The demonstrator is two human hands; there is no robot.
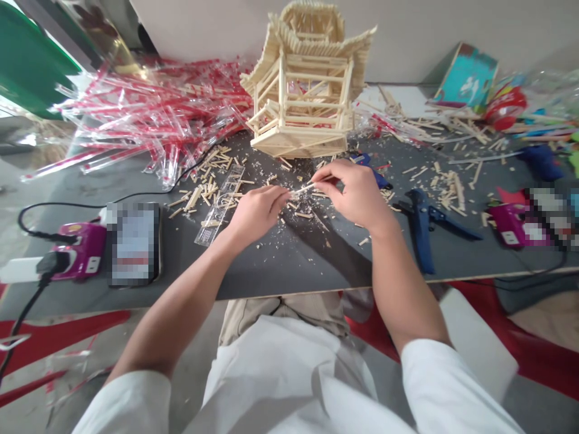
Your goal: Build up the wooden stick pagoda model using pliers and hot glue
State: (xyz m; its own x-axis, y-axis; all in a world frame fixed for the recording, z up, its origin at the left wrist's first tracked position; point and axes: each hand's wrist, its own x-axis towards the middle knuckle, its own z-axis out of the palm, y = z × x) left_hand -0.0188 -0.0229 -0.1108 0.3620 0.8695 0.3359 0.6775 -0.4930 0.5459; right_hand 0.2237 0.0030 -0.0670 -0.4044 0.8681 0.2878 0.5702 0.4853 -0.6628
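Observation:
A thin pale wooden stick (304,188) runs between my hands, just above the table in front of the wooden pavilion model. My right hand (351,187) pinches it between thumb and fingers near its right end. At its left end, my left hand (261,208) has its fingers pressed together, closed on the stick; the exact fingertip contact is partly hidden. The pavilion model (312,111), built of many such sticks with a tiered roof, stands behind the hands. Short stick offcuts (205,190) and crumbs lie around and beneath the hands.
Left are clear-and-red plastic wrappers (167,108), a phone (134,244) and a purple power adapter (80,250) with cables. A clear plastic ruler (219,208) lies beside my left hand. Blue cutting pliers (423,229) lie to the right, near another purple adapter (509,224).

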